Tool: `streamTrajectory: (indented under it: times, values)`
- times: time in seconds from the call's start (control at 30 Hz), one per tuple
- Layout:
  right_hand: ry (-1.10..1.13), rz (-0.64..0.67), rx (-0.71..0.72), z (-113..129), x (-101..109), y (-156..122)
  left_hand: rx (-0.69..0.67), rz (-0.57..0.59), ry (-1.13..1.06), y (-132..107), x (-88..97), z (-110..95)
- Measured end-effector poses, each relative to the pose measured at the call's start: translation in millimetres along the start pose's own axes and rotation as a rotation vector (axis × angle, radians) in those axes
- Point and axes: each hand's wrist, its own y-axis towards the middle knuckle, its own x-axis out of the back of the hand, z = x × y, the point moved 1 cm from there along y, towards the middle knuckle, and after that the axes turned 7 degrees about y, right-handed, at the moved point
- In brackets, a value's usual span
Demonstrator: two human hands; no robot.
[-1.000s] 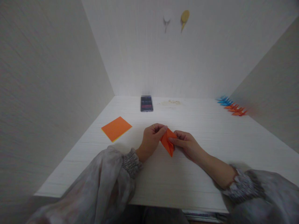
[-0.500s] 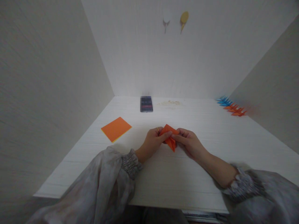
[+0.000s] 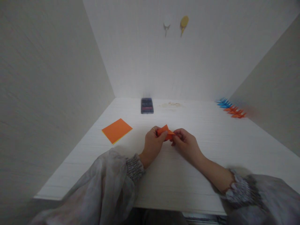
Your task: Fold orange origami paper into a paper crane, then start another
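Observation:
A small folded orange paper piece (image 3: 165, 132) is held just above the white table (image 3: 211, 150) near its middle. My left hand (image 3: 152, 144) pinches its left side, fingers closed, a ring on one finger. My right hand (image 3: 186, 144) pinches its right side, fingers curled round it. Most of the paper is hidden between the two hands; only its upper flap shows.
A stack of orange square sheets (image 3: 116, 130) lies to the left. A dark small box (image 3: 147, 105) stands at the back. Folded blue pieces (image 3: 223, 102) and orange pieces (image 3: 235, 112) line the right wall. Two small objects (image 3: 175, 23) hang on the back wall.
The orange piece has been turned and folded down; its lower point, hanging below the hands a second ago, is now hidden between them. Both hands have closed in on it.

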Motion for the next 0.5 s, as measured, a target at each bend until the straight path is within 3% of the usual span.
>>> streamTrajectory:
  times: [0.17,0.5]
  values:
    - [0.063,-0.044,0.016,4.0,4.9,1.9,0.005,0.102,-0.085,-2.4,-2.4,-3.5]
    - [0.24,-0.032,-0.094,4.0,8.1,1.8,0.115,0.098,-0.227,-0.2,-3.5,-0.3]
